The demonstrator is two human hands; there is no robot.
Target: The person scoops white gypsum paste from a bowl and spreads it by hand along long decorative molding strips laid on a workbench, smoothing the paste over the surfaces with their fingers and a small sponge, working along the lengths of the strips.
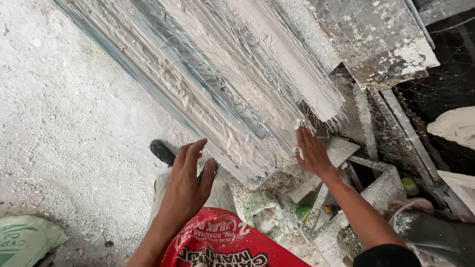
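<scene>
Two bare hands at long plaster mouldings

Near left, a pale green sack (24,240) lies cut off by the frame. The left hand (185,185) hovers spread, holding nothing; the right hand (310,151) presses flat on the wet, fibre-streaked white mouldings (217,99), which run far left.

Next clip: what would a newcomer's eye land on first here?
Long white plaster moulding strips, wet and stringy with fibres, run diagonally from top left to centre. The right hand, fingertips caked in plaster, presses at the fibrous end of one strip, while the left hand hovers open beside the nearest strip's end. A red printed garment fills the bottom edge.
</scene>
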